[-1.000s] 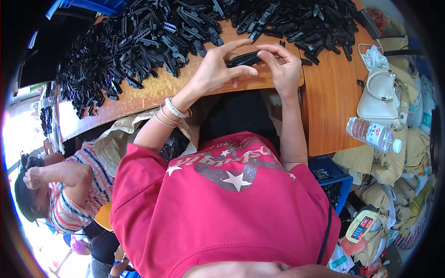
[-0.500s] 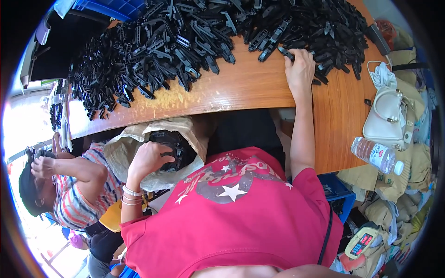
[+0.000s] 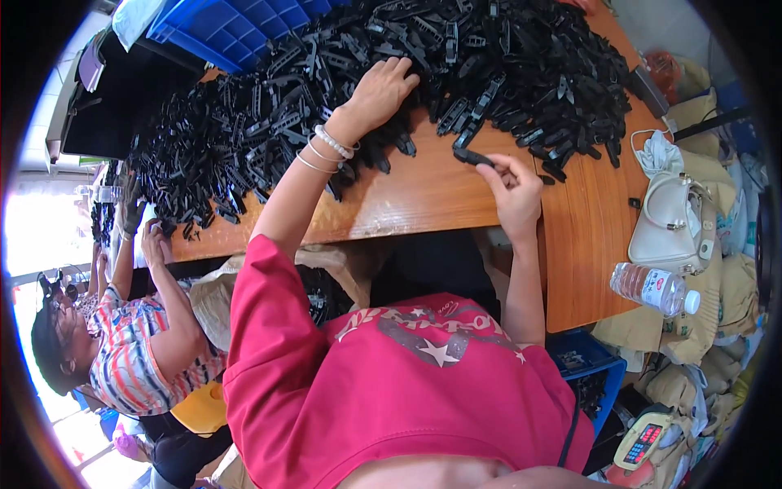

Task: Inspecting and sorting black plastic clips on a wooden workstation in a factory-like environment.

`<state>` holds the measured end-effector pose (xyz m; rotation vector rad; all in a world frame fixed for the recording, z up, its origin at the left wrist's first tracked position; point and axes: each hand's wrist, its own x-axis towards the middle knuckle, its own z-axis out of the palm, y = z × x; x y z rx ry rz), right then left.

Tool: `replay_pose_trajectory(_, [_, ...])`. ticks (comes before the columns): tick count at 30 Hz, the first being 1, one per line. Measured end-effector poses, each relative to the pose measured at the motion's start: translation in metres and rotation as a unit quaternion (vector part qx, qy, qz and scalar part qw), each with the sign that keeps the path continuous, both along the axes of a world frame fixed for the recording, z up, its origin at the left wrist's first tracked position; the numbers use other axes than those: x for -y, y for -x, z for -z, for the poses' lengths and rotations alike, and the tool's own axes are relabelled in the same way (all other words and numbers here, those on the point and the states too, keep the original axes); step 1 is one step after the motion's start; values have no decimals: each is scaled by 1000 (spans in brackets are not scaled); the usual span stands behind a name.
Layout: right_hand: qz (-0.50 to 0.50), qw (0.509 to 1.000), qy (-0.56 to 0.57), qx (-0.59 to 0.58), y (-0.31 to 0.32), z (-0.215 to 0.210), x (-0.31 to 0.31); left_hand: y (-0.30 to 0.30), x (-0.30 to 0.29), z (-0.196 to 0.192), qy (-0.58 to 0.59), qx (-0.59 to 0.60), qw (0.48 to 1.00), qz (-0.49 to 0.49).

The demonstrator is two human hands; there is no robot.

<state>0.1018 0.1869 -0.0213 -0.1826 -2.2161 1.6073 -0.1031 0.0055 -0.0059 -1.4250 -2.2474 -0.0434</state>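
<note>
A large heap of slim black plastic parts (image 3: 269,122) covers the far side of the wooden table (image 3: 407,204). Into the heap's near edge reaches my left hand (image 3: 381,91), its fingers curled down among the pieces; what lies under the fingertips is hidden. My right hand (image 3: 519,200) is over the bare wood in front of the heap, to the right. Between its thumb and fingers it pinches one long black plastic part (image 3: 472,156), which points toward the left.
A blue crate (image 3: 236,37) stands behind the heap. On the right lie a white handbag (image 3: 664,224) and a clear bottle (image 3: 652,289). An open woven sack (image 3: 216,306) sits below the table edge, near a co-worker (image 3: 138,350). A blue bin (image 3: 590,367) stands lower right.
My left hand has gone from the sack's mouth up to the heap. My right hand has drawn back from the heap toward me, bringing a black plastic part. The co-worker's arms now reach to the table.
</note>
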Motion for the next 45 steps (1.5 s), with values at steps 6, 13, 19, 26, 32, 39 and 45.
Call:
replay_pose_trajectory(6, [-20, 995, 95, -32, 10, 5, -7, -27, 0, -13, -109, 124, 984, 64])
replay_pose_trajectory(13, [-28, 992, 28, -119, 19, -6, 4, -96, -7, -22, -261, 690, 675, -11])
replay_pose_trajectory(19, [-3, 994, 24, -108, 12, -10, 14, -123, -12, -49, -197, 480, 855, 3])
replay_pose_trajectory(26, [-48, 994, 9, -102, 11, -23, 12, -121, -8, -44, -202, 438, 875, 47])
replay_pose_trajectory(32, [-16, 994, 25, -103, 13, -13, 8, -119, -14, -47, -169, 454, 874, 40])
replay_pose_trajectory(39, [20, 979, 197, -51, 8, -5, -9, -83, -23, -39, -258, 608, 750, -39])
replay_pose_trajectory(45, [173, 982, -70, 23, -15, 13, -41, 2, -21, -41, -251, 535, 797, -126])
